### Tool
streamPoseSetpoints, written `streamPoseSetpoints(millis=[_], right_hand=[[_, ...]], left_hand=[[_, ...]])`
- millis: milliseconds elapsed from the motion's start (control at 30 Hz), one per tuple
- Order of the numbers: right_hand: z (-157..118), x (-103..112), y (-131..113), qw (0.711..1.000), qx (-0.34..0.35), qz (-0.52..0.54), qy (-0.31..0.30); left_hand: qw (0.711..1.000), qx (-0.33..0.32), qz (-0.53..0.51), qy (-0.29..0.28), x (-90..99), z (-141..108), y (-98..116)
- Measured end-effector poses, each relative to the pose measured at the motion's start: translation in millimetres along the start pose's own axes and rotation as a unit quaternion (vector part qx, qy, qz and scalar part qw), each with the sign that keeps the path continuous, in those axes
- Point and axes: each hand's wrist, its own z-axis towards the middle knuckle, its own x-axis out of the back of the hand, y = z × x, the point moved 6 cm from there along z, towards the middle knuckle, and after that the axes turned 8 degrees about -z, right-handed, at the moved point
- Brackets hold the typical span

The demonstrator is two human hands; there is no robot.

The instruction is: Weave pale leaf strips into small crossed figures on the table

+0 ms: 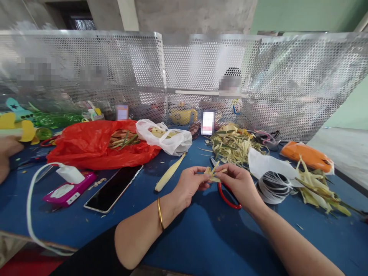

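Observation:
Pale yellow-green strips of husk [213, 175] are pinched between my two hands over the blue table. My left hand [193, 183] has thumb and fingers closed on the strips from the left; a gold bangle circles that wrist. From the right, my right hand [236, 183] grips the same strips at its fingertips. Red-handled scissors [229, 199] lie just beneath my right hand, partly hidden by it. A whole pale husk [170, 173] rests to the left of my hands. Beyond them is a heap of dry husk pieces [234, 145].
A black phone [115, 188], a purple power strip [70, 189] and a red plastic bag [83, 147] lie on the left. On the right are a ribbon roll [273, 188], more husks [317, 189] and an orange packet [307, 156]. A perforated metal screen [195, 65] stands behind. Another person's hand [7, 153] shows far left.

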Motion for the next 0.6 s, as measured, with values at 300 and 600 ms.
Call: streamPoseSetpoints(millis=[300,600], right_hand=[[-2,-6,0,0.999,0.039,0.003,0.027],[-3,-7,5,0.991,0.046,-0.130,0.005]], left_hand=[[0.999,-0.006,0.035,-0.027,-7.4,-5,-3],[0.999,0.019,0.022,-0.014,-5.3,-2,-6]])
